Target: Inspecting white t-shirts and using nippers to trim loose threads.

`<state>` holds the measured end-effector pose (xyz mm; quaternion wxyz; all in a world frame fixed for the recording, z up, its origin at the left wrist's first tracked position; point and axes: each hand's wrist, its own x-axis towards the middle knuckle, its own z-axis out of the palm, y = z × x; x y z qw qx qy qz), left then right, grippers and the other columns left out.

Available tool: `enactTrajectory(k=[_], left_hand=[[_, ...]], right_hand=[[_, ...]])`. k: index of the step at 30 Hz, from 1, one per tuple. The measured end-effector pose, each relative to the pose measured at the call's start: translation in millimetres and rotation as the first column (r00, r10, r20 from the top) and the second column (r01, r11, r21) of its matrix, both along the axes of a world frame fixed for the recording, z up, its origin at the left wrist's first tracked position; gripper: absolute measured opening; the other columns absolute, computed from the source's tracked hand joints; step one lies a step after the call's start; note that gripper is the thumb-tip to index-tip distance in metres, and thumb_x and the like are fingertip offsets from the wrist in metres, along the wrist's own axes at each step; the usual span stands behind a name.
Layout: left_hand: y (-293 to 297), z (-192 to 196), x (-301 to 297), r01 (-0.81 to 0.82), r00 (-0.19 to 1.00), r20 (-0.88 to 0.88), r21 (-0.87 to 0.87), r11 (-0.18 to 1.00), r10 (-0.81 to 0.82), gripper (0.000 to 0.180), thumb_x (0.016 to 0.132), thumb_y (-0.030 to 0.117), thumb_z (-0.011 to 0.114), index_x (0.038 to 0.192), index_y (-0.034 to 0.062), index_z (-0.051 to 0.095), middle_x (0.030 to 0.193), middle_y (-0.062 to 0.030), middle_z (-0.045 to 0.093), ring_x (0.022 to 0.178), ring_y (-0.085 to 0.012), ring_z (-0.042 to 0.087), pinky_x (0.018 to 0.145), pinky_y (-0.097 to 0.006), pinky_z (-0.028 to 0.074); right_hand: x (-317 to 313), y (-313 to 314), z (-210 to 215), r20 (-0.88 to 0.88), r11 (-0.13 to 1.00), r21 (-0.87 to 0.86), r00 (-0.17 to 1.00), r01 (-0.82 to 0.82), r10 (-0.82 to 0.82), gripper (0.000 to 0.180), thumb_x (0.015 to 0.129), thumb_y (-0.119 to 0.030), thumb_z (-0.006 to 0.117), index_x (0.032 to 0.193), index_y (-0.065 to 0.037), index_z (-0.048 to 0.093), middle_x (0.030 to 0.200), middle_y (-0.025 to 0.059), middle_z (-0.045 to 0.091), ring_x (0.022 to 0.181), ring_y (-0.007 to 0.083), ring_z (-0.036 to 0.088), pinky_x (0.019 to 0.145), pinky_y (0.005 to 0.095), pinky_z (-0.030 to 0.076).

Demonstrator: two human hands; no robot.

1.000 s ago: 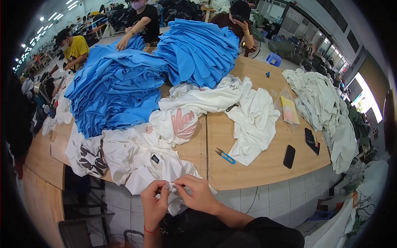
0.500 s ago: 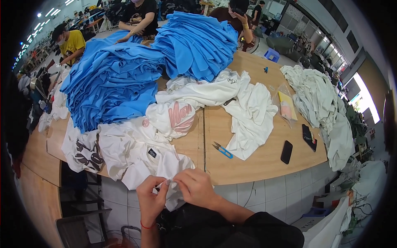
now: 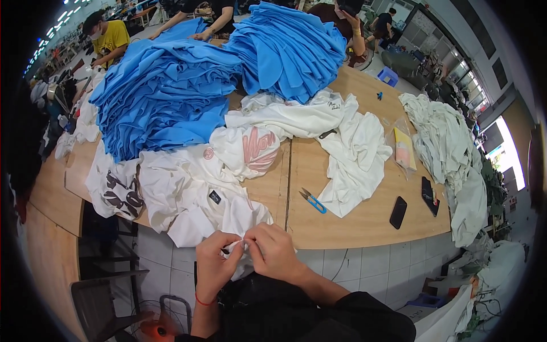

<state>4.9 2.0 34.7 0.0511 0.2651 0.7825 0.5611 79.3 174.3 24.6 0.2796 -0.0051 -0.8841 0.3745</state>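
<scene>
At the table's front edge, a white printed garment (image 3: 194,219) hangs partly over the side. My left hand (image 3: 218,256) pinches a bit of its cloth between thumb and fingers. Close against it, my right hand (image 3: 272,253) pinches the same cloth, the fingertips of both hands almost meeting. Whether anything small sits between the fingertips is too fine to make out. To the right of the hands lie blue-handled thread snips (image 3: 314,202), blades pointing up and left. Another white garment (image 3: 356,165) is crumpled beyond the snips.
Two tall stacks of blue fabric (image 3: 165,97) fill the table's far left and middle. Two dark phones, one of them a black phone (image 3: 398,212), lie at right beside a pale garment pile (image 3: 444,142). A chair (image 3: 102,302) stands lower left. Several people work beyond the table.
The view has shifted slightly, so the table's things sit a little differently. My hands stay together at the cloth, fingertips closer. A person behind the stacks now reaches both arms onto the blue fabric.
</scene>
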Motion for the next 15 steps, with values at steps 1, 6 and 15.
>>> enactTrajectory(k=[1,6,15], left_hand=[[1,-2,-1,0.024,1.000,-0.018,-0.007,1.000,-0.024,0.007,0.091,0.000,0.082,0.097,-0.0011,0.078,0.083,-0.0139,0.073,0.071,-0.0253,0.071,0.064,-0.034,0.053],[3,2,0,0.002,0.999,-0.033,-0.028,1.000,-0.003,0.008,0.092,-0.001,0.080,0.100,-0.0004,0.077,0.084,-0.0137,0.072,0.071,-0.0273,0.070,0.065,-0.035,0.053],[4,5,4,0.028,1.000,-0.013,0.055,0.998,-0.027,0.009,0.095,-0.004,0.076,0.103,-0.0009,0.076,0.090,-0.0131,0.072,0.076,-0.0263,0.071,0.069,-0.034,0.054]], right_hand=[[0,0,-1,0.007,0.998,-0.058,1.000,0.005,-0.005,0.011,0.089,0.003,0.076,0.098,-0.002,0.070,0.090,0.0143,0.069,0.081,0.0378,0.068,0.072,0.0436,0.052],[9,1,-1,0.036,0.986,-0.161,0.998,-0.051,0.057,0.010,0.091,0.005,0.074,0.098,0.000,0.070,0.091,0.0155,0.069,0.083,0.0365,0.069,0.072,0.0402,0.053],[3,6,14,0.067,0.890,-0.452,0.993,-0.055,0.096,0.020,0.097,0.007,0.071,0.116,0.003,0.077,0.105,0.0133,0.077,0.086,0.0213,0.073,0.076,0.0320,0.057]])
